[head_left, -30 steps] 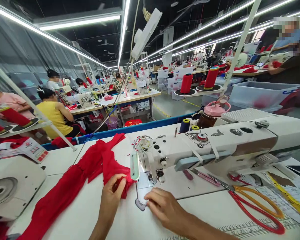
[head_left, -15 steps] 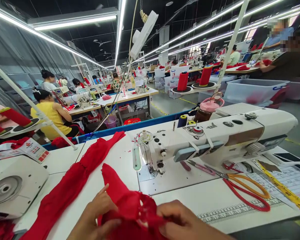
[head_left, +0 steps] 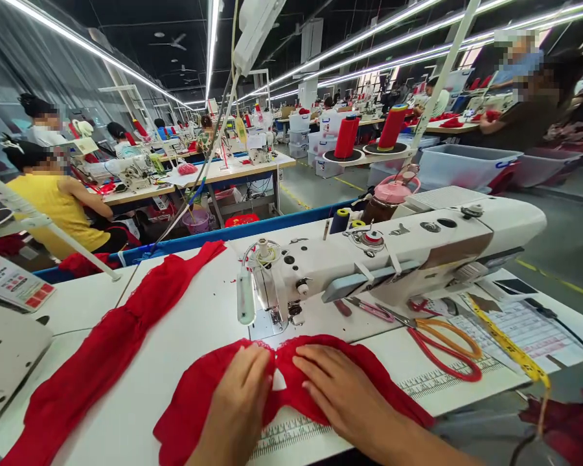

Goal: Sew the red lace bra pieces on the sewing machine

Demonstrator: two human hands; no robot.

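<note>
Pressing both hands flat, grip released: left hand (head_left: 240,404), right hand (head_left: 342,391) spreading red lace piece (head_left: 291,382) on surface (head_left: 194,330). Long axis running nine-to-three; needle of sewing machine (head_left: 369,259) sitting at twelve o'clock, near.

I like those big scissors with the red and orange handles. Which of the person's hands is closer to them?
Right. The right hand lies flat on the red fabric, just left of the scissors. The left hand is farther left.
</note>
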